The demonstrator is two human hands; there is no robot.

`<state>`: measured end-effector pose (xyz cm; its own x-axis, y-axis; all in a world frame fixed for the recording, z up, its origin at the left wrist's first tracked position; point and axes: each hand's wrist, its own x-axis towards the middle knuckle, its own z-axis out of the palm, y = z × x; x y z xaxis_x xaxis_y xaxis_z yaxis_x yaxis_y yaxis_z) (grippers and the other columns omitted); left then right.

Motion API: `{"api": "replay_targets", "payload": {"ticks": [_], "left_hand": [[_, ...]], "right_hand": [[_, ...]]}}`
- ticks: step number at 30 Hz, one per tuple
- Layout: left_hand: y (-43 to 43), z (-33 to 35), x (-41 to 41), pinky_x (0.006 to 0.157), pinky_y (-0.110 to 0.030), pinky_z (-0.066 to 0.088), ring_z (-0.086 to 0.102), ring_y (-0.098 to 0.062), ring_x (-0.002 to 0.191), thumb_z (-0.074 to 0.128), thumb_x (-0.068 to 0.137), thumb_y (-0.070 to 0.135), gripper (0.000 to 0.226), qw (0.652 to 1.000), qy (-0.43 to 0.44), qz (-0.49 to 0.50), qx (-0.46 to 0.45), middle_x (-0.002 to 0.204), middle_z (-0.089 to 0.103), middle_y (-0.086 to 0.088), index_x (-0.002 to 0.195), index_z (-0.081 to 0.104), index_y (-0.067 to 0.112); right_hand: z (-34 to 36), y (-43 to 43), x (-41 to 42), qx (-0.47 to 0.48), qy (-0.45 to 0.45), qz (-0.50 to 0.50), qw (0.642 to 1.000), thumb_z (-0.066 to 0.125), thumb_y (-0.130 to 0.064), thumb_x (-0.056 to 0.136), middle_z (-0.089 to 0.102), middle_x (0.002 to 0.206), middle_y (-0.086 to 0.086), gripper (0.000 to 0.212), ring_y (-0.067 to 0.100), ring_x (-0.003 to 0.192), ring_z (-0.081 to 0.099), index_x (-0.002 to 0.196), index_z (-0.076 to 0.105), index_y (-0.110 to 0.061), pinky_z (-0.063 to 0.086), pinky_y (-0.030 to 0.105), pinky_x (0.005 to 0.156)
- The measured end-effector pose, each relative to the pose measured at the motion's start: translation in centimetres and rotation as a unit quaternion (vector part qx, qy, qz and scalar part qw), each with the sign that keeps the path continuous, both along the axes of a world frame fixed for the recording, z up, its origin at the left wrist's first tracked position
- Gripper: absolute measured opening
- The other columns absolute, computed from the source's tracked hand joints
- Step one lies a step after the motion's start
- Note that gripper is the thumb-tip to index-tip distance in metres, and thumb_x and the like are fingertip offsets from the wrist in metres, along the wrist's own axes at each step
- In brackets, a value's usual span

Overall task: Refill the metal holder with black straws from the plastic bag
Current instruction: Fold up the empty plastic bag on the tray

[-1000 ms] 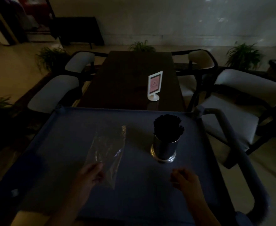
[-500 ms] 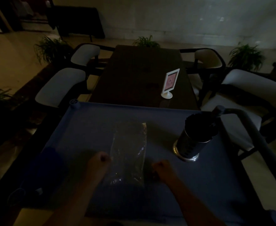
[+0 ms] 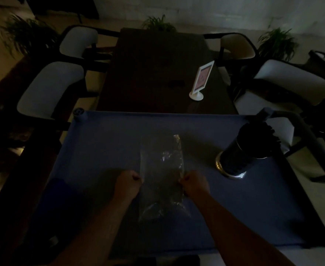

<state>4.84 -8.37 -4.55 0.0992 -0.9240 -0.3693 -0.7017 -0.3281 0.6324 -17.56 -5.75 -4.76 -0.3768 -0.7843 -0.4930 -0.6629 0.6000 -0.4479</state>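
A clear plastic bag (image 3: 162,169) lies lengthwise on the blue cart top (image 3: 100,150), in the middle. My left hand (image 3: 128,182) is closed on the bag's left edge. My right hand (image 3: 194,183) is closed on its right edge. The scene is dim, and I cannot tell whether the bag holds anything. To the right stands the metal holder (image 3: 234,160), a round canister with a shiny base. A dense bunch of black straws (image 3: 257,134) sticks out of its top.
A dark wooden table (image 3: 157,73) stands beyond the cart, with a white sign stand (image 3: 202,79) on it. Padded chairs (image 3: 50,89) flank the table on both sides. The cart's handle bar (image 3: 311,135) curves along the right. Potted plants line the far wall.
My right hand moved left from near the holder to the bag's right edge. The bag now lies straight between both hands. The view shifted, so the holder sits further right.
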Motion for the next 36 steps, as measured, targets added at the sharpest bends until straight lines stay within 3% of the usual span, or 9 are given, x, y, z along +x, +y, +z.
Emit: {"api": "replay_targets", "payload": {"ticks": [5,9,13,17,21,25,28,32,36], "left_hand": [[0.5,0.1,0.9,0.067,-0.043,0.057,0.065,-0.026,0.066,0.073,0.083,0.014,0.013,0.986,0.153,0.042,0.043,0.073,0.07,-0.016,0.077,0.068,0.004],[1.3,1.7,1.5,0.057,-0.032,0.052,0.066,-0.024,0.07,0.066,0.088,0.011,0.006,0.961,0.267,0.047,0.054,0.083,0.072,-0.016,0.082,0.064,0.011],[3.1,4.1,1.0,0.069,-0.035,0.049,0.065,-0.025,0.077,0.066,0.087,0.003,0.008,0.94,0.331,0.059,0.052,0.09,0.073,-0.016,0.094,0.067,0.006],[4.4,6.2,-0.1,0.052,-0.025,0.045,0.061,-0.019,0.061,0.065,0.088,0.006,0.008,0.944,0.326,0.054,0.027,0.072,0.07,-0.013,0.084,0.071,0.006],[4.6,8.1,-1.4,0.05,-0.024,0.049,0.062,-0.014,0.053,0.064,0.09,0.007,0.012,0.947,0.317,0.052,0.001,0.058,0.07,-0.005,0.08,0.07,0.01],[3.7,10.2,-2.8,0.046,-0.017,0.046,0.06,-0.008,0.05,0.064,0.09,0.011,0.011,0.947,0.316,0.037,-0.048,0.057,0.067,-0.004,0.081,0.07,0.013],[3.0,11.3,-3.8,0.048,-0.017,0.05,0.063,-0.007,0.053,0.063,0.09,0.013,0.01,0.937,0.345,0.024,-0.056,0.063,0.069,-0.001,0.088,0.073,0.015],[2.3,12.4,-5.3,0.055,-0.024,0.052,0.064,-0.01,0.062,0.057,0.092,0.009,0.022,0.895,0.444,0.038,-0.039,0.073,0.07,0.0,0.094,0.076,0.021],[1.9,13.1,-6.2,0.053,-0.022,0.058,0.075,-0.011,0.072,0.051,0.092,0.0,0.03,0.856,0.512,0.069,-0.033,0.082,0.079,0.001,0.088,0.075,0.016]], "right_hand": [[-0.4,0.3,-1.3,-0.036,-0.11,-0.021,0.993,0.066,-0.023,0.091,0.064,0.074,0.004,0.02,0.02,0.073,0.066,0.072,0.059,-0.022,0.059,0.044,0.077],[0.5,1.3,-2.3,-0.087,-0.242,-0.066,0.964,0.067,-0.003,0.086,0.067,0.083,0.014,0.014,0.029,0.079,0.066,0.082,0.061,-0.014,0.056,0.053,0.083],[2.1,2.7,-2.7,-0.077,-0.402,-0.109,0.906,0.058,-0.002,0.091,0.072,0.074,0.005,0.019,0.016,0.065,0.067,0.099,0.071,-0.013,0.056,0.03,0.059],[4.5,3.7,-3.3,-0.083,-0.389,-0.055,0.916,0.053,0.002,0.092,0.069,0.072,0.003,0.023,0.009,0.058,0.065,0.088,0.07,-0.013,0.053,0.023,0.054],[7.8,3.9,-4.3,-0.151,-0.362,-0.013,0.92,0.056,-0.002,0.094,0.063,0.06,0.0,0.019,0.006,0.048,0.059,0.079,0.066,-0.01,0.049,0.021,0.047],[10.9,3.6,-6.1,-0.219,-0.338,0.029,0.915,0.057,-0.001,0.093,0.06,0.059,0.006,0.012,0.011,0.047,0.055,0.085,0.065,0.0,0.046,0.023,0.044],[12.5,3.0,-7.5,-0.247,-0.349,0.026,0.903,0.054,0.0,0.093,0.06,0.056,0.001,0.022,0.01,0.046,0.053,0.082,0.067,-0.013,0.041,0.021,0.043],[13.5,2.0,-8.9,-0.261,-0.446,-0.03,0.856,0.052,-0.001,0.093,0.06,0.082,0.024,0.024,0.031,0.073,0.054,0.096,0.073,-0.012,0.041,0.038,0.065],[13.9,1.9,-8.8,-0.247,-0.524,-0.077,0.811,0.05,-0.002,0.093,0.062,0.1,0.026,0.029,0.037,0.085,0.055,0.103,0.074,-0.015,0.045,0.044,0.073]]}}
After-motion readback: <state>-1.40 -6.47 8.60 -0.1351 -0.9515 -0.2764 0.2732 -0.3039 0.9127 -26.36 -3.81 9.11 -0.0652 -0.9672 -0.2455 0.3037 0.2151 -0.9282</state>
